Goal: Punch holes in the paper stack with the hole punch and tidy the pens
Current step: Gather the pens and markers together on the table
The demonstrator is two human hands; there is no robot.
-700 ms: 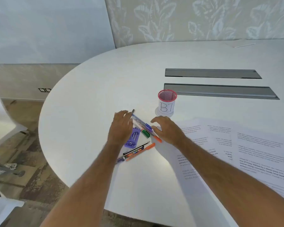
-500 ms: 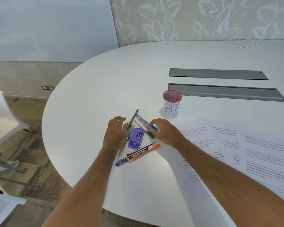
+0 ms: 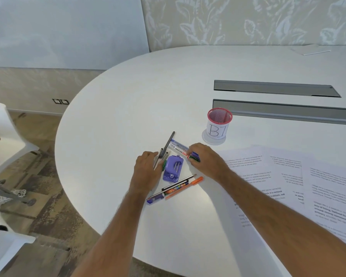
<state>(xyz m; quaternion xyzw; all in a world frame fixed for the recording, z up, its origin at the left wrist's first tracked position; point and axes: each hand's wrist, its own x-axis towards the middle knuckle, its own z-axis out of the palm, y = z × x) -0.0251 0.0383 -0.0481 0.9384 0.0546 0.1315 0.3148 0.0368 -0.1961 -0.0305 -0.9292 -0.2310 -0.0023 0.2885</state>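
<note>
White table (image 3: 112, 124): left hand (image 3: 147, 170) curled over dark pens (image 3: 164, 150), right hand (image 3: 205, 158) pinching markers (image 3: 185, 151); sweep both w/o knocking hole punch (image 3: 173, 170), then into cup (image 3: 219, 124).

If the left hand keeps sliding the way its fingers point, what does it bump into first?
Probably the purple hole punch. The left hand has its fingers on dark pens and points toward the upper right, where the punch lies right beside the fingertips. Depth is hard to judge.

Both arms stretched fwd, left hand (image 3: 148, 167) & right hand (image 3: 207, 159) palms-down, fingers curled inward.
</note>
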